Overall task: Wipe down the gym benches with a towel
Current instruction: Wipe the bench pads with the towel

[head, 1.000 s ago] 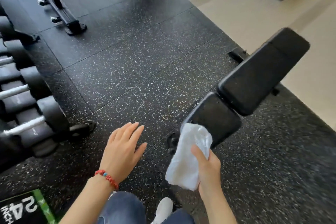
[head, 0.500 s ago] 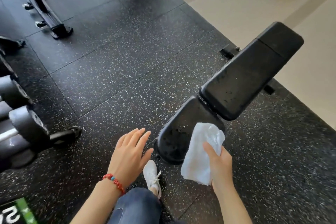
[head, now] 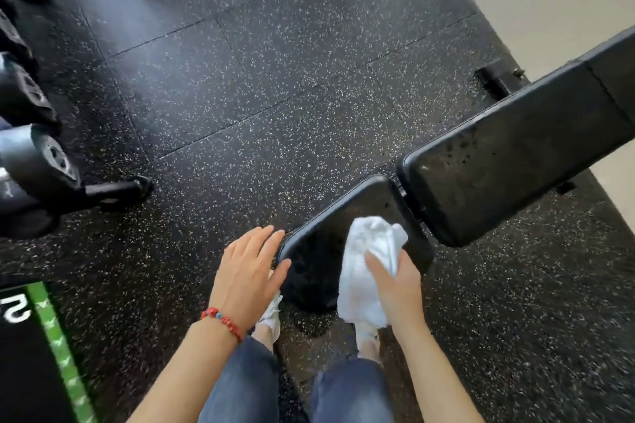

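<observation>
I had the white towel (head: 369, 263) bunched in my right hand (head: 395, 288), fingers closed around its middle, its upper end pressed on the seat pad (head: 330, 230) of the bench and its lower end hanging off the near edge. My left hand (head: 247, 271) was open and empty, fingers spread, touching the pad's left corner. To wipe well, I judged I should flatten the towel under my palm, brace the pad with the left hand, and stroke in overlapping passes along the bench. The bench ran from just in front of my feet up and away to the right, its long axis diagonal, the speckled back pad (head: 515, 154) just beyond the seat pad across a narrow gap.
</observation>
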Available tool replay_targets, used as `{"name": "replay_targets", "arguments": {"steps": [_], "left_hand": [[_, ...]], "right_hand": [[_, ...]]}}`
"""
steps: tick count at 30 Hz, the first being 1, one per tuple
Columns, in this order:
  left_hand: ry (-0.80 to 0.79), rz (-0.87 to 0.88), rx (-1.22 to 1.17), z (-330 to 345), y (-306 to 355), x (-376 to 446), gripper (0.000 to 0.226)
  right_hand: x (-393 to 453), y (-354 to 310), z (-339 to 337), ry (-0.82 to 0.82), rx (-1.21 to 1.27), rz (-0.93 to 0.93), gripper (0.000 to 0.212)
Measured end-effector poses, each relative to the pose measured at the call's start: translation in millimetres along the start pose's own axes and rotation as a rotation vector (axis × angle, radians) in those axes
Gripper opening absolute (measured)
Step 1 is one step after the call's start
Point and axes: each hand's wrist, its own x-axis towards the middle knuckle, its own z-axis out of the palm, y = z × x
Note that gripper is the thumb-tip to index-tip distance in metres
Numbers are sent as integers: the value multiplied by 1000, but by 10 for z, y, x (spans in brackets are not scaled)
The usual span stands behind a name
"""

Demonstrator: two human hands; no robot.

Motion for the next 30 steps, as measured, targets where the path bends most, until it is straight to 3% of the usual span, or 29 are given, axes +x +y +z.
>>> {"name": "replay_targets", "arguments": {"steps": [6, 15, 17, 20, 21, 25, 30], "left_hand": [[90, -206, -30, 614, 55, -59, 55], [179, -350, -66, 1607, 59, -24, 52], [195, -353, -64, 1762, 2, 9, 49], [216, -343, -63, 1983, -99, 39, 46], [217, -331, -60, 2041, -132, 41, 47], [222, -274, -49, 2231, -241, 35, 47], [197, -219, -89, 2406, -309, 47, 53]], "right_hand": [[664, 337, 7, -224, -143, -43, 17], [1279, 843, 322, -340, -324, -140, 14], [1292, 967, 356, -279, -376, -174, 17], [1310, 1125, 347, -114, -405, -237, 69], [1313, 1161, 338, -61, -441, -297, 77], [1281, 1325, 409, 41, -764, -626, 54], [1284, 1426, 611, 273, -958, -766, 40]]}}
